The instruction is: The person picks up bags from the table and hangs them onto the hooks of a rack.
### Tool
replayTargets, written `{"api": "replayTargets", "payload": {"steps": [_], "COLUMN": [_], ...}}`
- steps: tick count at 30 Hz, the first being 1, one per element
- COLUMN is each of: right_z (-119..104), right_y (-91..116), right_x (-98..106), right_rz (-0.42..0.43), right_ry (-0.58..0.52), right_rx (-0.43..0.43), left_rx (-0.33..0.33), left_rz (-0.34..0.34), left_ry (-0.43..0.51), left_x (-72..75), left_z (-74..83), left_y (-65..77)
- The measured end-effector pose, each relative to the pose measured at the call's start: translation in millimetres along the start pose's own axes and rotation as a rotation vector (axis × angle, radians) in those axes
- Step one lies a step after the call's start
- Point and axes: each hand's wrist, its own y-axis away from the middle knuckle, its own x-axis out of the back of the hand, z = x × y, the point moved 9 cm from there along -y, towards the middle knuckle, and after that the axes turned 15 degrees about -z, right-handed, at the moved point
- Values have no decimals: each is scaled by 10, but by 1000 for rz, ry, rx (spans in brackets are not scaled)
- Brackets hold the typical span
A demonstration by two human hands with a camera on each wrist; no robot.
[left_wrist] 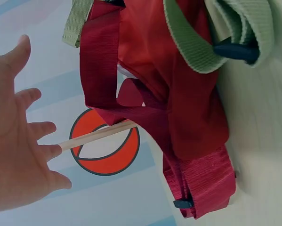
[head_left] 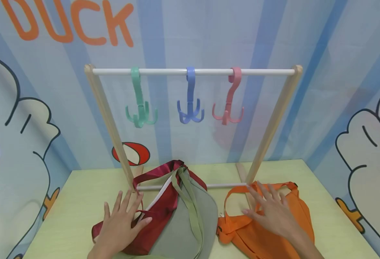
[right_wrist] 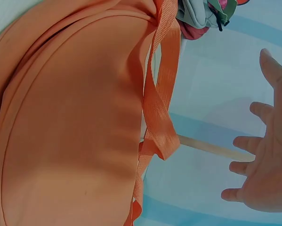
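My left hand [head_left: 117, 225] hovers over the dark red bag [head_left: 162, 219], fingers spread and holding nothing. A grey-green bag [head_left: 190, 212] with a light green strap overlaps the red one in the head view. Over the orange bag [head_left: 274, 230] at the right is my right hand [head_left: 274, 212], its fingers also spread with nothing in them. In the left wrist view the red bag's strap [left_wrist: 99, 61] lies apart from the left fingers. The orange strap [right_wrist: 162, 94] in the right wrist view likewise has a gap to the right fingers.
Behind the bags stands a wooden rack with a white top bar [head_left: 164, 72]. From it hang a green hook [head_left: 139, 104], a blue hook [head_left: 190, 100] and a pink hook [head_left: 229, 100]. The pale yellow table [head_left: 63, 201] ends at a printed cloth backdrop [head_left: 322, 108].
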Motion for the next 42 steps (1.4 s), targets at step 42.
{"api": "replayTargets", "payload": {"steps": [42], "right_z": [-541], "right_y": [-285], "right_x": [-243], "right_rz": [-115], "right_ry": [-266], "right_rx": [337], "left_rx": [40], "left_rz": [28], "left_ry": [219], "left_x": [-82], "left_z": [-482], "left_y": [162]}}
